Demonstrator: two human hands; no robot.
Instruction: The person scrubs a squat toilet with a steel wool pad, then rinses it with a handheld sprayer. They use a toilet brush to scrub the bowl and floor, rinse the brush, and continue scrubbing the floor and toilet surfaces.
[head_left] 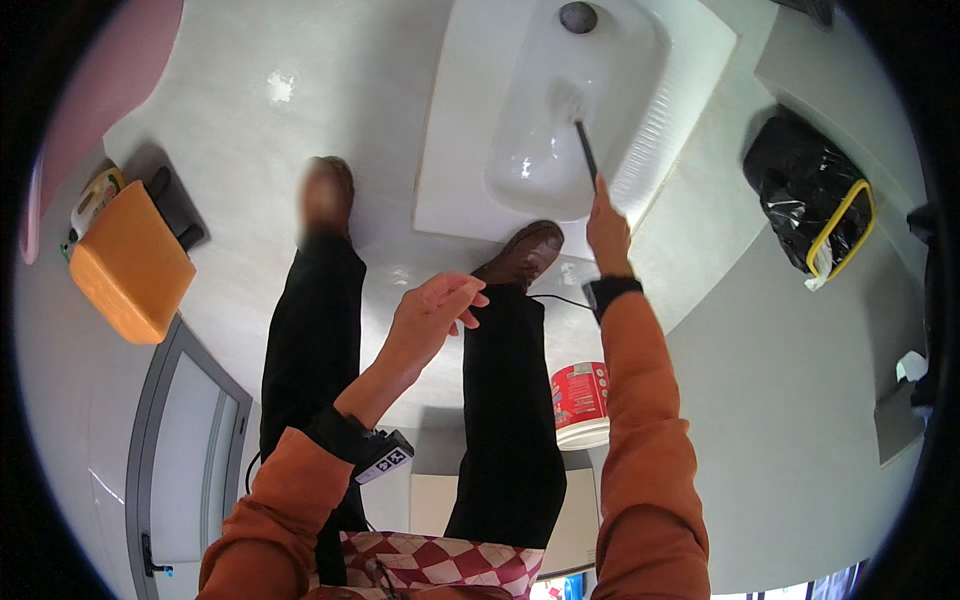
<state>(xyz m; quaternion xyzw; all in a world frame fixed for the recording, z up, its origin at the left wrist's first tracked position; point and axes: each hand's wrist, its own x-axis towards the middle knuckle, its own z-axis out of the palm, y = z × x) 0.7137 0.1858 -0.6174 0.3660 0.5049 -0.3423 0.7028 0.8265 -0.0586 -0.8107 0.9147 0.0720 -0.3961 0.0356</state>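
Observation:
My right hand (607, 232) grips the dark handle of a toilet brush (586, 148), its fingers wrapped round the upper end. The brush's pale, blurred head rests in or just over the basin of a white squat toilet (470, 120) set in the floor. A dark round drain hole (577, 17) shows at the basin's far end. Over my legs, my left hand (432, 318) hangs in the air with its fingers loosely curled and apart, nothing visible in it. A black band with a small device (384, 458) sits at my left wrist.
An orange bin (135, 262) stands at the left beside a white bottle (97, 203). A bin with a black bag and yellow rim (845, 228) is at the right wall. Near my right forearm stands a red and white bucket (580, 400). A grey-framed door (185, 450) is lower left.

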